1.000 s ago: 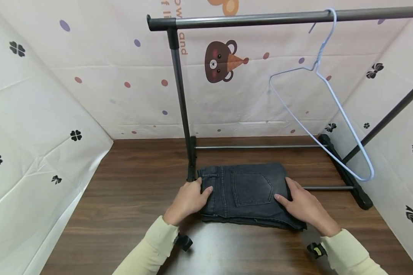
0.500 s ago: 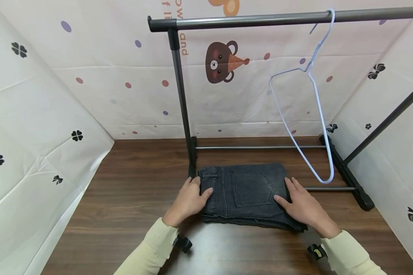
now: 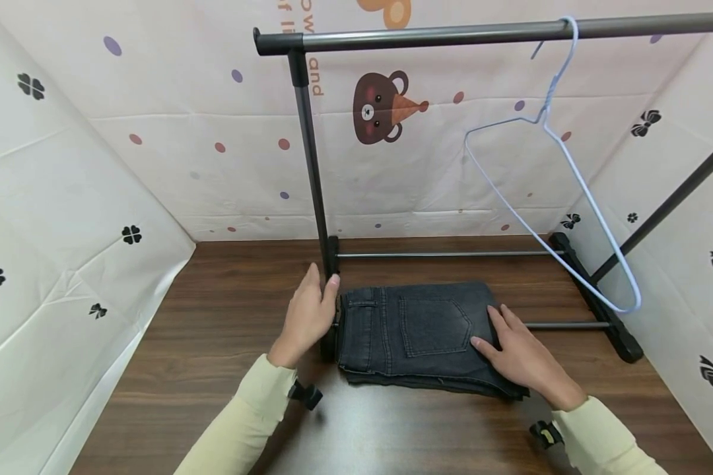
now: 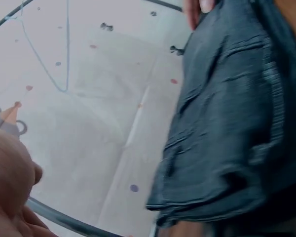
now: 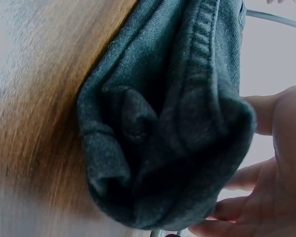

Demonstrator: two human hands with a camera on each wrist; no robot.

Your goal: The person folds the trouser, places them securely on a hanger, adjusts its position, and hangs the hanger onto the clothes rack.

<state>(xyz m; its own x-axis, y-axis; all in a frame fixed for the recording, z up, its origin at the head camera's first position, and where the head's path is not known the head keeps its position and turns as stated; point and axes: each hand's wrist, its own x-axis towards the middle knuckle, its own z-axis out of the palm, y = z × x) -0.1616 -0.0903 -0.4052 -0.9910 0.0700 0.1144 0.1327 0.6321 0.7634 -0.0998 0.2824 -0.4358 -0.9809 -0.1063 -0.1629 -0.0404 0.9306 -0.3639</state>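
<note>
Folded dark jeans (image 3: 418,336) lie flat on wooden table (image 3: 226,343), at foot of clothes rack (image 3: 309,165). Long axis runs left-right; waistband end points left, back pocket faces up.

Left hand (image 3: 307,315): fingers straight, together, edge-on against left end of jeans, beside rack post. Right hand (image 3: 519,356): flat, fingers spread, pressing right end.

Head view alone shows blue wire hanger (image 3: 561,165) on rail. Right wrist view shows stacked fold layers (image 5: 163,133) edge-on. Left wrist view blurred: denim, wall, hanger.

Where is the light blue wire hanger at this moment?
In the head view the light blue wire hanger hangs from the grey metal rack rail at upper right, above and right of the folded dark grey jeans.
</note>
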